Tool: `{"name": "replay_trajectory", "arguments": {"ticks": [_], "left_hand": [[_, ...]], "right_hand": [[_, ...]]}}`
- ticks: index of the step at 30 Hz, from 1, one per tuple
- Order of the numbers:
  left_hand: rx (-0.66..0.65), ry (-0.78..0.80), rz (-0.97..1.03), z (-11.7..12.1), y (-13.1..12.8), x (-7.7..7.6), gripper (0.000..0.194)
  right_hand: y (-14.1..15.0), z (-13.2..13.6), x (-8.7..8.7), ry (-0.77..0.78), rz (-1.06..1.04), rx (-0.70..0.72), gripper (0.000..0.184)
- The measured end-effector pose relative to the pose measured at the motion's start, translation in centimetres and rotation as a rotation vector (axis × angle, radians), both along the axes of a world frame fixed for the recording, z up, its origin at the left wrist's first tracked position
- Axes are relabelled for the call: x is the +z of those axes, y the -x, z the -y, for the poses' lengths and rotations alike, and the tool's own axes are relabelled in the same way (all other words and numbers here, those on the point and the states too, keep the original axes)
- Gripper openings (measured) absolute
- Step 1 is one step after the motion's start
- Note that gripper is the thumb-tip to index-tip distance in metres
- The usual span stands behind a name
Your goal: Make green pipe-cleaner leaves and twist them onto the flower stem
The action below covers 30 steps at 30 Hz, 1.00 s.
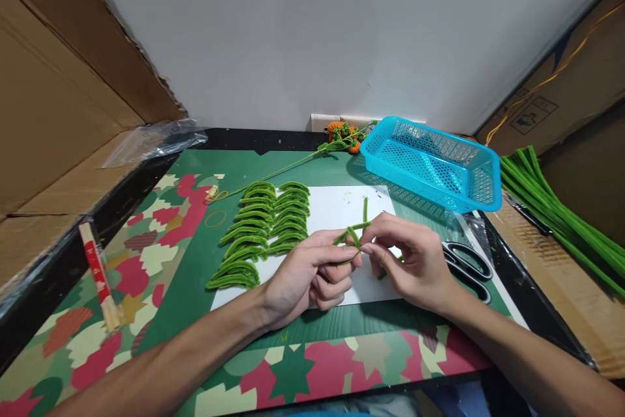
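Note:
Above a white sheet of paper (329, 205), my left hand (310, 270) pinches a bent green pipe cleaner (352, 235) between thumb and forefinger. Thumb and fingers of my right hand (410, 261) close on the same fuzzy piece from the other side, near where its strands cross. Just beyond them a short green stem (366, 209) lies on the paper; another bit shows partly under my right hand. To the left, curved folded pipe cleaners (251, 225) lie stacked in two columns. Black-handled scissors (469, 267) rest beside my right wrist, their blades hidden.
A blue perforated basket (415, 184) stands at the back right, with an orange pipe-cleaner flower (336, 129) beside it. Long green pipe cleaners (551, 209) lie at the right on cardboard. Wrapped chopsticks (100, 274), a rubber band (215, 211) and a plastic bag (156, 142) are leftward.

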<state>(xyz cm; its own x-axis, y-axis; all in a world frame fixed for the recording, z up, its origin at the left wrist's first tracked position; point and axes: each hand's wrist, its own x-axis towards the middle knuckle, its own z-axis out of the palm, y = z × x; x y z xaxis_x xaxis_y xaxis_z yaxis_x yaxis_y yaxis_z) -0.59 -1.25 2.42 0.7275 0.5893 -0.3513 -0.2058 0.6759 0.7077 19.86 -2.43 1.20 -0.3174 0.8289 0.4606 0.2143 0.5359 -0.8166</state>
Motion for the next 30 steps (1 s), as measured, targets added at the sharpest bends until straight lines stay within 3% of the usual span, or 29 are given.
{"name": "replay_trajectory", "arguments": {"ticks": [11,18,22,26,30], "left_hand": [[0.049,-0.066,-0.022,0.0,-0.5,0.1,0.016],[0.114,-0.111,-0.046,-0.2,-0.5,-0.3,0.016],[0.068,-0.168,-0.097,-0.2,-0.5,-0.5,0.021],[0.06,-0.251,-0.139,0.1,-0.6,-1.0,0.031],[0.094,-0.273,-0.144,0.1,-0.7,-0.9,0.036]], "right_hand": [[0.6,0.0,-0.6,0.034,-0.007,-0.042,0.012],[-0.1,-0.4,-0.3,-0.109,0.099,-0.081,0.011],[-0.4,-0.5,-0.4,-0.171,0.096,-0.138,0.028],[-0.6,-0.8,-0.5,-0.274,0.166,-0.157,0.014],[-0.7,-0.7,-0.4,-0.336,0.21,-0.173,0.013]]}}
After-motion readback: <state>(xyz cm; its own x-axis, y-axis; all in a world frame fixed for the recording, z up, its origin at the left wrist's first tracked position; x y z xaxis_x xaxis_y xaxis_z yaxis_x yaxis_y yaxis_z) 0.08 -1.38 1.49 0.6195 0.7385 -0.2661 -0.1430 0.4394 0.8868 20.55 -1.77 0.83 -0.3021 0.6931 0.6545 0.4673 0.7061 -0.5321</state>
